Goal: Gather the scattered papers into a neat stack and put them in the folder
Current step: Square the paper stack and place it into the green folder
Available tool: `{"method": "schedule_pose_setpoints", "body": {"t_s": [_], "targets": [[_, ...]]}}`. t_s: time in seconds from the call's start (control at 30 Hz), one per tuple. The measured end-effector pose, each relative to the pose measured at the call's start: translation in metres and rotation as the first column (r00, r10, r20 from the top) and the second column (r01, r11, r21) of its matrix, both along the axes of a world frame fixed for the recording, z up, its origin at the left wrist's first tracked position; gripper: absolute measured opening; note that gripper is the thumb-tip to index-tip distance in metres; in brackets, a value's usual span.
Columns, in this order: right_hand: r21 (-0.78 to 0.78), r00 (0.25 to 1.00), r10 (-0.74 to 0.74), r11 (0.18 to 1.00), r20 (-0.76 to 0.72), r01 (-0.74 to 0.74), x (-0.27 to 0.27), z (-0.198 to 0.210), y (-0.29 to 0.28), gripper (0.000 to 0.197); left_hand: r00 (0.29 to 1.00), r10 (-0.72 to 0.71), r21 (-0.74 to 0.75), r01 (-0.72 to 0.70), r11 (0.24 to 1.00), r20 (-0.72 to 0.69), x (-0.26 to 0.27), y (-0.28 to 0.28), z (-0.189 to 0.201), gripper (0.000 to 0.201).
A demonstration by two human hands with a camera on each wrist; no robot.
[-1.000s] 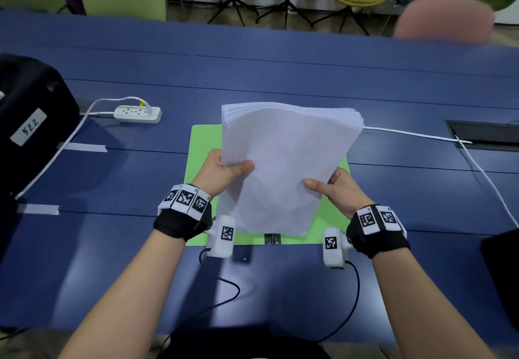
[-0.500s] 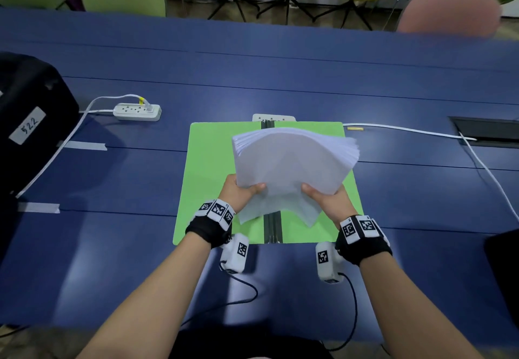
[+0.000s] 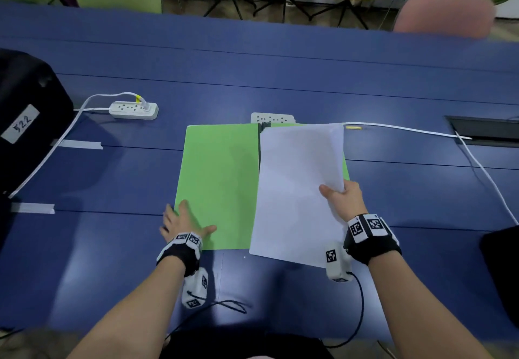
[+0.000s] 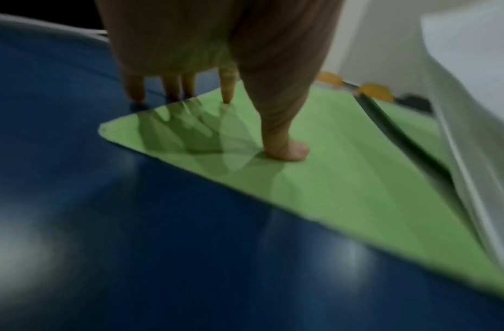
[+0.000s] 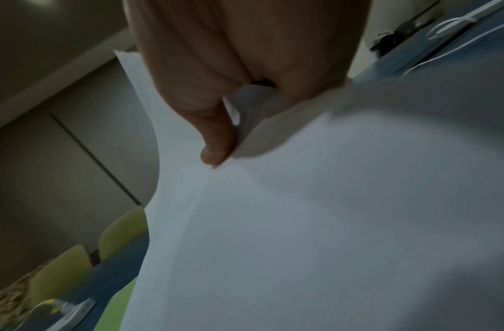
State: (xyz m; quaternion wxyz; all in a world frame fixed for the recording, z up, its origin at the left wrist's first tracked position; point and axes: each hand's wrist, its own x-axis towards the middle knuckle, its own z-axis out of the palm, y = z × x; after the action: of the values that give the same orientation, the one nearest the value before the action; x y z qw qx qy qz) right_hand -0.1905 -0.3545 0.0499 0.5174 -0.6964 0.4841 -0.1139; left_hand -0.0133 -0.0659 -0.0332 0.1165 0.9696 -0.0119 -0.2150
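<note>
Now paper stack [image 3: 295,187] in right hand [image 3: 341,198], over folder [image 3: 219,179].

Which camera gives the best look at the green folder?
The head view: the folder lies open, whole left half visible, the paper stack over its right half. The left wrist view shows one blurred corner under the left hand; the right wrist view shows only a green sliver.

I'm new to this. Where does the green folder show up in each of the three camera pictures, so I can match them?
Head: the green folder lies open mid-table, left hand on its near left corner.
Left wrist: it runs from the centre to the right edge, thumb and a fingertip touching it.
Right wrist: only a sliver at the bottom left, under the paper stack.
Shared landmark: the paper stack.
</note>
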Motion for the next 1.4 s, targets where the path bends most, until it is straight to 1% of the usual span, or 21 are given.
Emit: {"method": "schedule_pose_setpoints", "body": {"t_s": [0.07,0.1,0.2,0.27,0.33,0.4,0.43,0.5,0.6,0.7,0.73,0.87,1.0,1.1,1.2,1.27,1.4], "targets": [[0.052,1.000,-0.002,0.999,-0.010,0.003,-0.005,-0.003,-0.003,0.018,0.997,0.070,0.024,-0.069,0.997,-0.013,0.004,0.004,-0.002,0.114],[0.078,1.000,-0.001,0.997,-0.021,0.003,-0.007,-0.003,-0.002,0.018,0.997,0.076,0.049,-0.075,0.996,-0.031,0.007,0.005,-0.001,0.120],[0.153,0.998,0.003,0.988,-0.070,0.008,-0.011,-0.008,0.000,0.019,0.997,0.044,0.126,-0.037,0.991,-0.056,0.021,0.013,0.004,0.135],[0.191,0.995,-0.009,0.981,-0.097,0.027,-0.014,-0.014,0.004,0.022,0.998,0.007,0.195,0.006,0.981,-0.065,0.028,0.024,0.002,0.138],[0.224,0.993,-0.026,0.973,-0.114,0.051,-0.017,-0.021,0.010,0.023,0.998,-0.015,0.277,0.030,0.960,-0.055,0.032,0.036,-0.002,0.131],[0.247,0.990,-0.045,0.966,-0.134,0.077,-0.019,-0.026,0.016,0.023,0.999,-0.010,0.303,0.021,0.953,-0.039,0.034,0.047,-0.004,0.117],[0.265,0.988,-0.057,0.960,-0.144,0.094,-0.020,-0.029,0.018,0.025,0.999,0.000,0.307,0.013,0.952,-0.041,0.035,0.052,-0.005,0.113],[0.281,0.985,-0.071,0.953,-0.155,0.113,-0.021,-0.032,0.023,0.031,0.998,0.024,0.336,-0.001,0.942,-0.066,0.035,0.058,-0.004,0.117],[0.303,0.979,-0.088,0.942,-0.186,0.142,-0.022,-0.034,0.032,0.042,0.995,0.078,0.334,-0.054,0.941,-0.060,0.038,0.064,0.000,0.112],[0.285,0.964,-0.119,0.940,-0.238,0.187,-0.025,-0.039,0.044,0.059,0.991,0.099,0.342,-0.064,0.937,-0.087,0.040,0.066,0.003,0.118],[0.263,0.959,-0.131,0.944,-0.253,0.198,-0.025,-0.042,0.047,0.062,0.991,0.100,0.339,-0.064,0.939,-0.091,0.040,0.067,0.004,0.117],[0.216,0.940,-0.136,0.954,-0.312,0.209,-0.026,-0.038,0.062,0.060,0.989,0.114,0.355,-0.073,0.932,-0.097,0.039,0.067,0.009,0.113],[0.167,0.919,-0.123,0.966,-0.375,0.198,-0.023,-0.039,0.067,0.055,0.980,0.139,0.387,-0.075,0.919,-0.139,0.041,0.072,0.012,0.110],[0.145,0.907,-0.113,0.972,-0.405,0.186,-0.020,-0.039,0.066,0.052,0.968,0.174,0.378,-0.095,0.921,-0.179,0.045,0.072,0.015,0.107],[0.111,0.893,-0.104,0.979,-0.439,0.169,-0.014,-0.036,0.065,0.052,0.942,0.217,0.356,-0.116,0.927,-0.258,0.056,0.073,0.016,0.114],[0.094,0.883,-0.101,0.982,-0.458,0.161,-0.010,-0.036,0.064,0.050,0.925,0.264,0.294,-0.181,0.939,-0.274,0.060,0.074,0.016,0.110],[0.052,0.865,-0.100,0.988,-0.491,0.144,-0.005,-0.036,0.062,0.039,0.914,0.342,0.191,-0.304,0.933,-0.219,0.053,0.073,0.016,0.091]]}}
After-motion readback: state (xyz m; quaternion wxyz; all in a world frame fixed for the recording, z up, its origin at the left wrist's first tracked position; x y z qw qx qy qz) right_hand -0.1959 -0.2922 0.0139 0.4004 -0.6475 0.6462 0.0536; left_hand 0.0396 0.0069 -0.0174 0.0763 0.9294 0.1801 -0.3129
